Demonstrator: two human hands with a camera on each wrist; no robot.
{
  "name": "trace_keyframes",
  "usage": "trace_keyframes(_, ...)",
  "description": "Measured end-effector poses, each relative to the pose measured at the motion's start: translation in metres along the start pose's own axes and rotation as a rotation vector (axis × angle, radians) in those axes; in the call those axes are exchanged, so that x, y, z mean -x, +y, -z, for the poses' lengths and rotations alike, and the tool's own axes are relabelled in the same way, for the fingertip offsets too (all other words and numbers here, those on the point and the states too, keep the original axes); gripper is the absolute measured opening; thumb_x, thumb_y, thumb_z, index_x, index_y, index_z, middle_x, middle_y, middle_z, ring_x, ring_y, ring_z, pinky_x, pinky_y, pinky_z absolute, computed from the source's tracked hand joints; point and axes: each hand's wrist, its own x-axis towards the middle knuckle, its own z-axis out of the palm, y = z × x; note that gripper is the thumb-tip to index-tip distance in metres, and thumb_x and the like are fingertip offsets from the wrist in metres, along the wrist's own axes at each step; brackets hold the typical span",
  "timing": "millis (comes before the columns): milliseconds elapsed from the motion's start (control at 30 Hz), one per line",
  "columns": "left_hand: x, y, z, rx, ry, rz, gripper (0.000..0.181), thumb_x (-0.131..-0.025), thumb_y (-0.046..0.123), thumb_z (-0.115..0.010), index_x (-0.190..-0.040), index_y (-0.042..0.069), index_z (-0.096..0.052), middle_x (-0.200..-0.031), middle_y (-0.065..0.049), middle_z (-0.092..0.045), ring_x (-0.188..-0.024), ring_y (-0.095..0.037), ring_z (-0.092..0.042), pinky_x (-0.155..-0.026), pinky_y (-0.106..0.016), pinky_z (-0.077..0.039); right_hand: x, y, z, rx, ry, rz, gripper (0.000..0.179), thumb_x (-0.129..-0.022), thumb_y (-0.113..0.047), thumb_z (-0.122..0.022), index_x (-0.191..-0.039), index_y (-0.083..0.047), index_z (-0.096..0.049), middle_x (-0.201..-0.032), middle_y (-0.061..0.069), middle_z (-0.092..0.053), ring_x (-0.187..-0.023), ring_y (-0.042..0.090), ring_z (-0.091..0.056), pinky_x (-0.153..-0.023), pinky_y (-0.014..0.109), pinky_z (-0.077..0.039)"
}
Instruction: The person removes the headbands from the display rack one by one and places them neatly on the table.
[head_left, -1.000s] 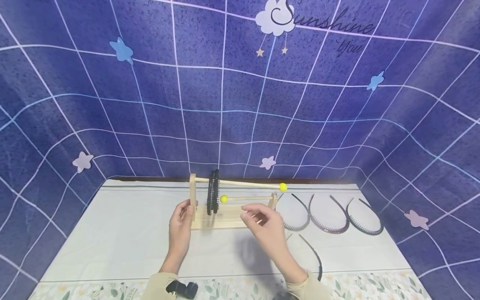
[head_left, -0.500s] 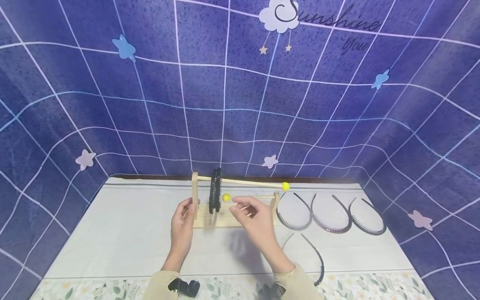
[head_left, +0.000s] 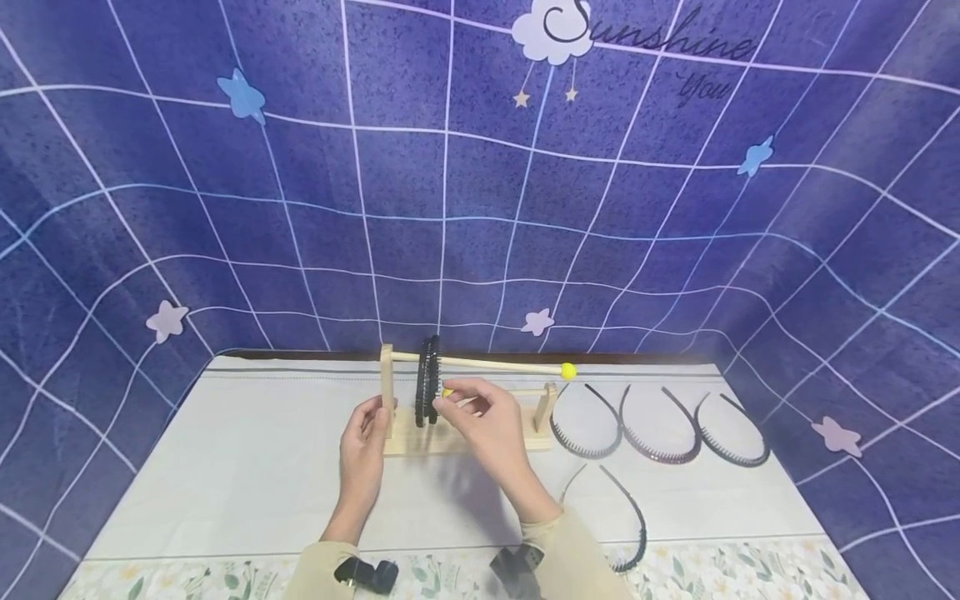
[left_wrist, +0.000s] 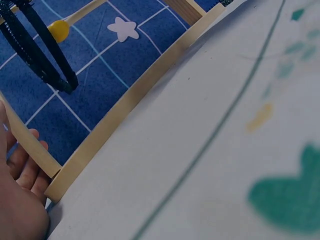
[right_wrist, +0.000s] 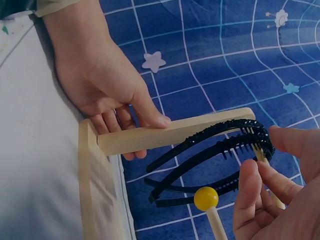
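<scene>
My left hand grips the left upright of a wooden stand, thumb in front and fingers behind, as the right wrist view shows. From that upright a wooden rod with a yellow ball at its end runs rightward. Two black toothed headbands hang together on this rod near the upright. Beside them my right hand has its thumb and fingers bent and apart, fingertips right at the headbands' edge in the right wrist view. A lower rod with another yellow ball points toward them, partly hidden by the right hand.
More headbands lie in a row on the white cloth right of the stand. A single dark headband lies nearer the front. Behind rises a blue gridded backdrop with stars. Floral fabric covers the front edge.
My right hand has moved left along the stand up to the hanging headbands, now covering most of the lower yellow ball. The left hand keeps its grip on the upright.
</scene>
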Motion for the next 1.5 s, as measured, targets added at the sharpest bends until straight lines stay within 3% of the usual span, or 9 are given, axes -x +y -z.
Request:
trace_keyframes(433, 0.000, 0.000, 0.000, -0.009, -0.007, 0.014, 0.056, -0.119, 0.049, -0.052, -0.157, 0.007, -0.053, -0.154, -0.015, -0.066, -0.150, -0.028, -0.058, -0.111, -0.005, -0.045, -0.008, 0.006, -0.008, -0.047, -0.024, 0.036, 0.029, -0.090, -0.014, -0.093, -0.115, 0.000, -0.083, -0.097, 0.012, -0.081, -0.077, 0.012, -0.066, -0.069, 0.018, -0.056)
trace_keyframes(667, 0.000, 0.000, 0.000, -0.011, -0.006, 0.019, 0.056, -0.119, 0.047, -0.051, -0.157, 0.006, -0.052, -0.155, -0.017, -0.065, -0.150, -0.030, -0.057, -0.111, -0.006, -0.045, -0.010, 0.008, -0.011, -0.016, -0.035, 0.052, 0.023, -0.089, -0.010, -0.094, -0.108, -0.002, -0.083, -0.094, 0.012, -0.081, -0.075, 0.008, -0.066, -0.068, 0.017, -0.055)
trace_keyframes(1100, 0.001, -0.001, 0.001, -0.019, -0.011, 0.024, 0.056, -0.118, 0.051, -0.052, -0.156, 0.010, -0.054, -0.154, -0.013, -0.066, -0.150, -0.027, -0.058, -0.111, -0.006, -0.045, -0.008, 0.005, -0.009, -0.021, -0.073, 0.050, 0.015, -0.093, -0.006, -0.090, -0.102, 0.001, -0.081, -0.093, 0.015, -0.080, -0.074, 0.009, -0.066, -0.071, 0.018, -0.056)
trace_keyframes(1500, 0.001, -0.001, 0.001, -0.005, -0.006, 0.014, 0.055, -0.119, 0.048, -0.052, -0.156, 0.008, -0.054, -0.153, -0.014, -0.067, -0.149, -0.026, -0.058, -0.111, -0.006, -0.045, -0.006, 0.004, -0.001, -0.070, -0.089, 0.111, 0.012, -0.096, -0.003, -0.084, -0.103, 0.004, -0.078, -0.095, 0.015, -0.077, -0.077, 0.007, -0.067, -0.068, 0.018, -0.057)
